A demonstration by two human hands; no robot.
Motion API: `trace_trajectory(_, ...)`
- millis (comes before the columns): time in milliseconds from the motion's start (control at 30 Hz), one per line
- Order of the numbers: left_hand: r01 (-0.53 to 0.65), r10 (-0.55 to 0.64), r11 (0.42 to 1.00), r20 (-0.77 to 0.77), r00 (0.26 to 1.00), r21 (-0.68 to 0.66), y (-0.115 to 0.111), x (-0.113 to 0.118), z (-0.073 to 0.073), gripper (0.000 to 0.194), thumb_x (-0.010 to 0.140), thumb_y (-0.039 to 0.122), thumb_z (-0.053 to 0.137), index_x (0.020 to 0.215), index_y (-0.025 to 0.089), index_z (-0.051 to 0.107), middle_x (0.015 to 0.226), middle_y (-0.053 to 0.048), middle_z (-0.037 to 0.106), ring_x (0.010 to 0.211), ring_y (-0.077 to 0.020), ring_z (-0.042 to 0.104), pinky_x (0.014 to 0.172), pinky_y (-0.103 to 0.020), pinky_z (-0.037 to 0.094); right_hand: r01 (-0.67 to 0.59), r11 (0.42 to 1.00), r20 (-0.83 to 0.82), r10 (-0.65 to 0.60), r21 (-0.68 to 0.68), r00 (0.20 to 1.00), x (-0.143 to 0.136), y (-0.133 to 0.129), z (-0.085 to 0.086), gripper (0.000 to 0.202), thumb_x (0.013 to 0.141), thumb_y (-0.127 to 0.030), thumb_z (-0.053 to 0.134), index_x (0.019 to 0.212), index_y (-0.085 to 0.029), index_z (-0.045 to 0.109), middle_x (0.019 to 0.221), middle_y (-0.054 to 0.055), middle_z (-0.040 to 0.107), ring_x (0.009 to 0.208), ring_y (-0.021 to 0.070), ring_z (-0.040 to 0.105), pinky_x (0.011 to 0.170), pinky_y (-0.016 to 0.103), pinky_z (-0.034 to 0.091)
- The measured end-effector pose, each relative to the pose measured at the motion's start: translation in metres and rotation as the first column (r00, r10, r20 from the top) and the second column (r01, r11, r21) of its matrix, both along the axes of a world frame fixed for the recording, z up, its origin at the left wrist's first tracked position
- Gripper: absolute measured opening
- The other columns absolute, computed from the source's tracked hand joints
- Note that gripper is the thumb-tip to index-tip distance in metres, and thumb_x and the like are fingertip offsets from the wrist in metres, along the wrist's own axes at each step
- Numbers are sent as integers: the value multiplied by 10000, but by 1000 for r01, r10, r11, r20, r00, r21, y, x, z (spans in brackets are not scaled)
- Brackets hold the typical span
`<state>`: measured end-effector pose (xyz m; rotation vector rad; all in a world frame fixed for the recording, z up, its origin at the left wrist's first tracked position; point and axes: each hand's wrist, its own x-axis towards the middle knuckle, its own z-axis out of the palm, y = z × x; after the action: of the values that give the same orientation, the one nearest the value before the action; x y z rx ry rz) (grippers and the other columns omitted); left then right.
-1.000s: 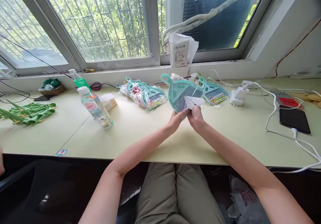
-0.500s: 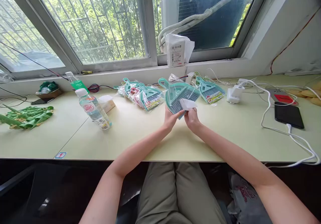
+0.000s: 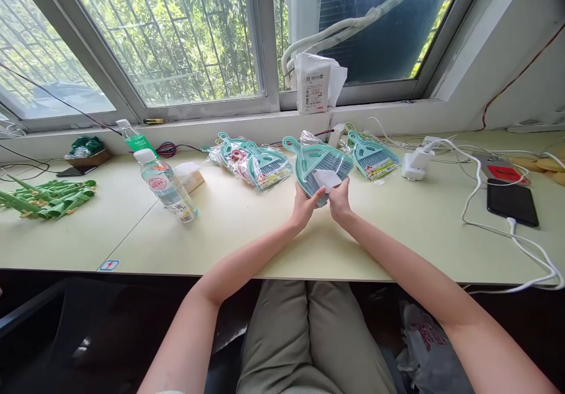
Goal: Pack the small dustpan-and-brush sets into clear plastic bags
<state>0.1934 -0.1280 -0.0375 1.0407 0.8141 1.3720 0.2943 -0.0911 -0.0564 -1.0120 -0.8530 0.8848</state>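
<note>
A teal dustpan and brush set in clear wrap is tilted up above the table, its handle pointing up and left. My left hand grips its lower left edge, thumb on the front. My right hand is closed at the lower right edge. A white paper label lies over the front of the set, close to both thumbs. Behind it to the left lies a pile of wrapped dustpan sets. To the right, another wrapped dustpan set lies on the table.
Two plastic bottles and a tissue pack stand left. Green plant stalks lie farther left. At right are a white charger, a phone and loose white cables. A white package stands on the sill.
The white label now lies flatter against the dustpan set, and my right hand has moved up along the set's right edge. The view has shifted slightly.
</note>
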Motion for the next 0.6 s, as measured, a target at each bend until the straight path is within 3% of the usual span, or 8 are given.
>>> trace_trajectory(100, -44, 45, 998, 37, 998, -48, 2, 1, 0, 703, 626, 314, 873, 1219, 258, 499, 1162, -58, 665, 1017, -223, 656, 849, -377, 574, 31, 999, 157, -28, -11, 987, 4, 4, 0, 638, 618, -278, 710, 1183, -244, 416, 1205, 106, 612, 1023, 200, 600, 832, 345, 523)
trace_trajectory(267, -209, 214, 975, 60, 975, -81, 30, -25, 2, 650, 655, 173, 797, 1243, 252, 532, 1125, -54, 689, 997, -224, 668, 799, -352, 597, -151, 945, 356, 253, -290, 900, 28, 20, 7, 639, 593, -370, 782, 1163, -196, 552, 921, 52, 634, 831, 209, 590, 758, 339, 502)
trace_trajectory(333, -220, 230, 967, 71, 971, -131, 42, -39, 2, 662, 654, 105, 754, 1262, 240, 530, 1105, -54, 701, 972, -217, 679, 793, -348, 603, -178, 934, 372, 292, -311, 881, 37, 24, 9, 714, 601, -471, 790, 1224, -195, 574, 913, 48, 622, 826, 210, 578, 755, 337, 501)
trace_trajectory(433, -169, 201, 958, 123, 972, -231, 52, -53, 0, 645, 649, 55, 723, 1253, 194, 543, 1063, -69, 717, 937, -222, 697, 813, -373, 607, -115, 982, 459, 171, -147, 872, 40, 24, 8, 893, 593, -543, 801, 1373, -244, 484, 1121, 86, 596, 938, 235, 569, 830, 380, 504)
trace_trajectory(500, -115, 155, 964, 155, 976, -240, 53, -55, -2, 614, 654, 57, 726, 1233, 177, 561, 1047, -73, 727, 940, -231, 704, 842, -392, 603, -78, 996, 594, 37, 43, 803, 39, 22, 8, 982, 596, -534, 815, 1445, -278, 395, 1338, 126, 500, 1120, 282, 528, 933, 438, 475)
trace_trajectory(600, -12, 51, 978, 180, 982, -211, 51, -52, -4, 546, 671, 80, 733, 1193, 160, 594, 1043, -75, 736, 953, -238, 708, 877, -394, 596, -130, 970, 719, -61, 207, 693, 41, 20, 10, 831, 784, -550, 674, 1493, -313, 310, 1510, 127, 363, 1346, 313, 396, 1044, 496, 396)
